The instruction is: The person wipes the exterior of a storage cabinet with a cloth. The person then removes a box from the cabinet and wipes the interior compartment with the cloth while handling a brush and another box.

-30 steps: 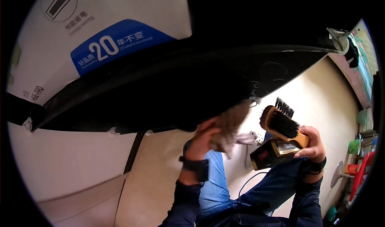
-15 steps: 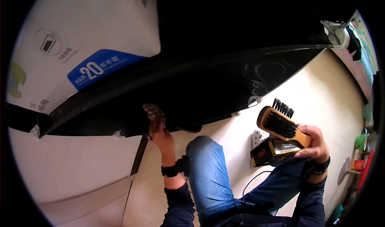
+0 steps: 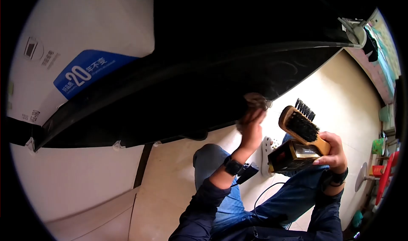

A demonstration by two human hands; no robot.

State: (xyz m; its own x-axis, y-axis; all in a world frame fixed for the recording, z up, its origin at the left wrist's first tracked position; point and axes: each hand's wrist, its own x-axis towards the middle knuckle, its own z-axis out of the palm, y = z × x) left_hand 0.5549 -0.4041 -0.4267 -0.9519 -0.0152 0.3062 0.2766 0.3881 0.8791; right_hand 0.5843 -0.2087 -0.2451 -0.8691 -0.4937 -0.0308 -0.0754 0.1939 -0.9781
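My right hand [image 3: 333,151] is closed around the handle of a wooden brush [image 3: 302,124] with black bristles; more bristles stick out behind its head. Pressed against the brush in the same hand is a black box [image 3: 291,156] with gold trim. My left hand [image 3: 251,124] is at the edge of a large black panel [image 3: 199,88], close to a clear corner guard. Motion smears its fingers, and a brownish blur at their tips could be fingers or a cloth. A black band with a small device [image 3: 242,168] sits on my left wrist.
A white carton [image 3: 93,24] with a blue label stands on the black surface at upper left. A white clog [image 3: 268,149] rests on the pale floor [image 3: 340,96]. A cable crosses my jeans. Colourful items, including a red one [image 3: 386,177], line the right side.
My left hand has swept right along the black panel, from left of my knee to near the corner guard. My right hand still holds the brush and box. The view has shifted slightly.
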